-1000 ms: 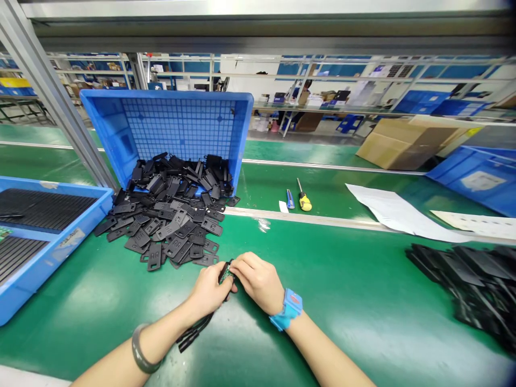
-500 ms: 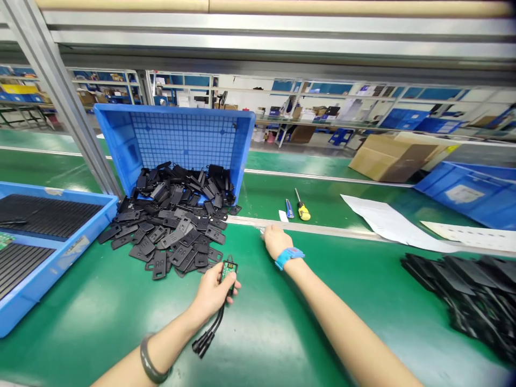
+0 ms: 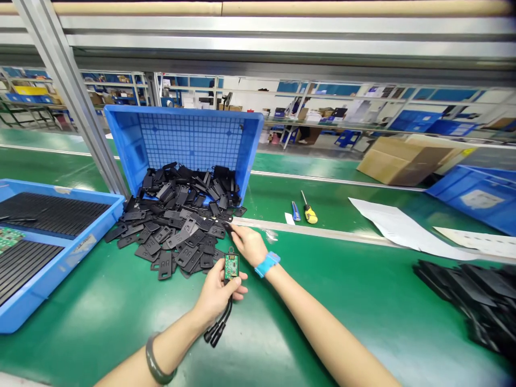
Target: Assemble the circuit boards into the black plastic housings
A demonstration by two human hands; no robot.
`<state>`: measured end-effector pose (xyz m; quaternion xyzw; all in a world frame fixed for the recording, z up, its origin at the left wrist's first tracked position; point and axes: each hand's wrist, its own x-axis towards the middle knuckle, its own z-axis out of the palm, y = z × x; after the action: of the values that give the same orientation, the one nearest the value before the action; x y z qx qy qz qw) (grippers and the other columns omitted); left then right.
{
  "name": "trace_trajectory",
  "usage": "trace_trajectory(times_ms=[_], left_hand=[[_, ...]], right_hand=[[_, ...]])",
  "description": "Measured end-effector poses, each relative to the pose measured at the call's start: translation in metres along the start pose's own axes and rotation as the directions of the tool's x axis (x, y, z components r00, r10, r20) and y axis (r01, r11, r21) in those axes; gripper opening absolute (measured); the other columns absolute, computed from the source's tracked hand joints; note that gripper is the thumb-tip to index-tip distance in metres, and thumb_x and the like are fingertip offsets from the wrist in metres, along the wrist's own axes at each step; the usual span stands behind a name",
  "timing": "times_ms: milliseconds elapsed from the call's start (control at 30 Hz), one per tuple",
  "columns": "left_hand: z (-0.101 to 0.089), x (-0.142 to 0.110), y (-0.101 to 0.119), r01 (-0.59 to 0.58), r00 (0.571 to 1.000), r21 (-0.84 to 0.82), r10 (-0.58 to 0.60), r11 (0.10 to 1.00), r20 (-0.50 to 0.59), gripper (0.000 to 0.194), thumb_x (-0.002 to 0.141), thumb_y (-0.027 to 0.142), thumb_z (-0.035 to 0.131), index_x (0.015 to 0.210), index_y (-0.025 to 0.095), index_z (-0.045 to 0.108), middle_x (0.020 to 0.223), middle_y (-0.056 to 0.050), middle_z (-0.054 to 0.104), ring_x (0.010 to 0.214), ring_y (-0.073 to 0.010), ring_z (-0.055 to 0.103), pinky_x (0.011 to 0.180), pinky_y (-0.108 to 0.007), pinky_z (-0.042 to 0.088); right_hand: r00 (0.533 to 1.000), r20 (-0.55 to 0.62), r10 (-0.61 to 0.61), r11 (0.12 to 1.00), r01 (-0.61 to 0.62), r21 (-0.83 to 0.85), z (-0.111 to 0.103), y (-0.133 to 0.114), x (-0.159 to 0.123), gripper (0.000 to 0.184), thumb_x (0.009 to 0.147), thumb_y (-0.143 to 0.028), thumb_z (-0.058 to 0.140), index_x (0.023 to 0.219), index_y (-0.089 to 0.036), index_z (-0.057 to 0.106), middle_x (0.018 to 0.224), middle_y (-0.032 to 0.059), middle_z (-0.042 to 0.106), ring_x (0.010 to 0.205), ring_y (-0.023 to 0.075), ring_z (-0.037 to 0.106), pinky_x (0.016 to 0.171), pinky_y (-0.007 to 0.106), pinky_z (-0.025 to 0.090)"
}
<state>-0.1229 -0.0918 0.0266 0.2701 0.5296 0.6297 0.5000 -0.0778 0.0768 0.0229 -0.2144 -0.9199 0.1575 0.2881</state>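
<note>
My left hand (image 3: 221, 287) is closed around a small black housing with a green circuit board (image 3: 231, 267) inside it. A small digit display sits at the board's top end, and black cables with plugs (image 3: 213, 334) hang down below the hand. At the right edge of a heap of black plastic covers (image 3: 177, 242), my right hand (image 3: 250, 244) pinches one dark cover (image 3: 228, 227) between thumb and fingers. Part of that cover is hidden by the fingers. A small clear plastic bag (image 3: 271, 235) lies just beyond my right wrist.
A tipped blue crate (image 3: 193, 115) spills the covers onto the green bench. At left stands a blue tray (image 3: 91, 231) with black strips and boards. Behind lie a utility knife (image 3: 296, 211), a yellow screwdriver (image 3: 309, 212) and paper (image 3: 395, 228); black parts (image 3: 471, 295) are piled at right.
My right hand has moved left from the clear plastic bag to the heap's edge and taken hold of a cover. My left hand still holds the housing, its board now more exposed.
</note>
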Motion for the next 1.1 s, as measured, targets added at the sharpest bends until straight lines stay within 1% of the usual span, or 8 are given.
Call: trace_trajectory(times_ms=[133, 233, 367, 500, 733, 900, 1000, 1100], left_hand=[[0.001, 0.0, -0.001, 0.031, 0.999, -0.014, -0.03, 0.999, 0.029, 0.053, 0.071, 0.041, 0.074, 0.107, 0.013, 0.048, 0.097, -0.013, 0.067, 0.062, -0.0131, 0.064, 0.056, -0.024, 0.052], [0.002, 0.0, -0.002, 0.067, 0.995, -0.02, -0.065, 0.998, 0.074, 0.054, 0.065, 0.036, 0.079, 0.105, 0.01, 0.053, 0.095, -0.013, 0.068, 0.067, -0.0148, 0.066, 0.061, -0.025, 0.053], [0.003, 0.0, -0.002, 0.065, 0.986, -0.011, -0.062, 0.998, 0.156, 0.056, 0.056, 0.024, 0.084, 0.103, 0.011, 0.058, 0.099, -0.012, 0.068, 0.075, -0.016, 0.066, 0.069, -0.026, 0.053], [0.004, -0.001, -0.001, 0.022, 0.985, 0.083, -0.036, 0.996, 0.17, 0.051, 0.059, 0.02, 0.082, 0.104, 0.012, 0.059, 0.102, -0.011, 0.068, 0.083, -0.0174, 0.066, 0.077, -0.027, 0.052], [0.007, -0.004, 0.001, -0.014, 0.988, 0.275, -0.028, 0.961, 0.149, 0.032, 0.075, 0.031, 0.066, 0.1, 0.013, 0.061, 0.093, -0.01, 0.068, 0.073, -0.0183, 0.066, 0.058, -0.025, 0.052], [0.01, -0.009, 0.006, -0.053, 0.985, 0.37, -0.013, 0.927, 0.174, 0.029, 0.08, 0.026, 0.059, 0.107, 0.017, 0.059, 0.089, -0.007, 0.069, 0.079, -0.0199, 0.068, 0.067, -0.027, 0.055], [0.011, -0.009, 0.004, -0.032, 0.99, 0.379, -0.024, 0.925, 0.141, 0.027, 0.081, 0.028, 0.058, 0.105, 0.016, 0.059, 0.084, -0.007, 0.069, 0.071, -0.0194, 0.068, 0.064, -0.028, 0.056], [0.011, -0.008, 0.001, -0.031, 0.99, 0.26, -0.006, 0.965, 0.14, 0.05, 0.077, 0.029, 0.065, 0.124, 0.017, 0.05, 0.096, -0.01, 0.068, 0.078, -0.0204, 0.068, 0.071, -0.031, 0.056]], right_hand=[[0.954, -0.122, 0.274, 0.886, -0.201, 0.417, -0.036, -0.01, -0.035, 0.04, 0.091, -0.029, 0.044, 0.129, -0.018, 0.047, 0.073, -0.0005, 0.059, 0.057, 0.013, 0.053, 0.056, 0.025, 0.046], [0.91, -0.001, 0.415, 0.647, -0.294, 0.704, -0.052, -0.025, -0.062, 0.036, 0.087, -0.037, 0.053, 0.117, -0.017, 0.052, 0.064, -0.0042, 0.054, 0.053, 0.0113, 0.048, 0.051, 0.023, 0.041], [0.901, 0.177, 0.397, 0.511, -0.377, 0.773, -0.051, -0.038, -0.084, 0.031, 0.085, -0.038, 0.058, 0.107, -0.017, 0.052, 0.064, -0.0025, 0.057, 0.06, 0.0137, 0.055, 0.056, 0.025, 0.044], [0.912, 0.16, 0.379, 0.526, -0.354, 0.773, -0.042, -0.038, -0.093, 0.028, 0.082, -0.036, 0.062, 0.103, -0.019, 0.056, 0.078, -0.0003, 0.056, 0.061, 0.0131, 0.058, 0.058, 0.026, 0.047], [0.883, 0.247, 0.4, 0.434, -0.419, 0.798, -0.044, -0.036, -0.094, 0.035, 0.086, -0.046, 0.056, 0.109, -0.02, 0.051, 0.081, -0.001, 0.053, 0.056, 0.0103, 0.055, 0.052, 0.023, 0.044], [0.888, 0.324, 0.328, 0.442, -0.447, 0.778, -0.043, -0.033, -0.092, 0.041, 0.09, -0.054, 0.044, 0.078, -0.016, 0.055, 0.061, -0.0029, 0.048, 0.053, 0.0097, 0.042, 0.051, 0.022, 0.036], [0.879, 0.298, 0.373, 0.491, -0.46, 0.74, -0.04, -0.035, -0.093, 0.042, 0.092, -0.053, 0.04, 0.074, -0.017, 0.052, 0.059, -0.003, 0.045, 0.052, 0.0105, 0.042, 0.05, 0.023, 0.036], [0.918, 0.169, 0.358, 0.702, -0.385, 0.599, -0.038, -0.044, -0.097, 0.035, 0.093, -0.046, 0.04, 0.104, -0.017, 0.056, 0.083, 0.0047, 0.057, 0.069, 0.0165, 0.054, 0.064, 0.029, 0.047]])
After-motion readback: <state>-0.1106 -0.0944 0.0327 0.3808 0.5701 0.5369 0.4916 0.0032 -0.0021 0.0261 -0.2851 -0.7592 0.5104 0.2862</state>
